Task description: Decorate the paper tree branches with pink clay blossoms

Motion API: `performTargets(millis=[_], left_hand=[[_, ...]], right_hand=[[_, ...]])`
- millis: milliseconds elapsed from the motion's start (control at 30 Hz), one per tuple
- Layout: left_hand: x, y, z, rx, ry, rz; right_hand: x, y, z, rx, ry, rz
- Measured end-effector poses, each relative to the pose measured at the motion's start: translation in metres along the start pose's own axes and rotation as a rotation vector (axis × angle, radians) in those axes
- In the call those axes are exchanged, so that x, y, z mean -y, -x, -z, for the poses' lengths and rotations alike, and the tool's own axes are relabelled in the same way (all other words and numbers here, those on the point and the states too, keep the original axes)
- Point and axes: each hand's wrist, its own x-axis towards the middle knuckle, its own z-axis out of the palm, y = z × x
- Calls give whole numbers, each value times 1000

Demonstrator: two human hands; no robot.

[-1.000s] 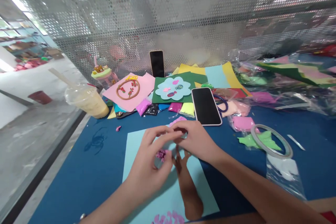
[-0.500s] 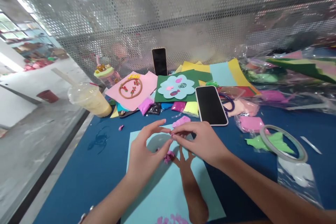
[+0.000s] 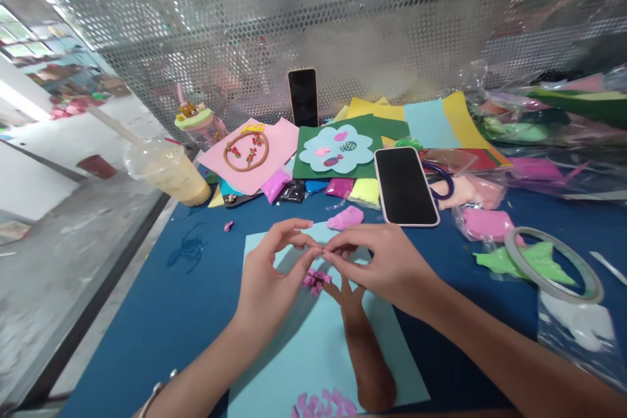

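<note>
My left hand and my right hand meet fingertip to fingertip above a light blue sheet. Between them they pinch a tiny bit of pink clay, mostly covered by the fingers. Below lies a brown clay tree trunk with forked branches, fixed to the sheet. A cluster of pink clay petals sits at its left branch tip, near my left thumb. More pink clay petals lie at the sheet's near edge. A larger lump of pink clay rests just beyond my fingers.
A white-edged phone lies behind my right hand; another phone leans on the perforated metal panel. Tape roll and green clay are at right. A drink cup stands at left, and decorated cards lie behind.
The view has shifted slightly. My left fingers have curled in closer to my right fingertips, and the petal cluster shows more fully beneath them. Both hands keep pinching at the same spot.
</note>
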Motion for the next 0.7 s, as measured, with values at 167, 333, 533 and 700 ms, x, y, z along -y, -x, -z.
performTargets(millis=[167,333,533,700], left_hand=[[-1,-5,3,-33,168,112],[-4,-6,4,-95,266,132],[-1,1,8,-72,326,63],[0,5,9,-24,161,-72]], right_hand=[[-1,0,2,19,-22,-57],[-2,-1,2,23,-220,-220],[-1,-6,4,22,-823,-470],[2,-6,8,28,-1057,-525]])
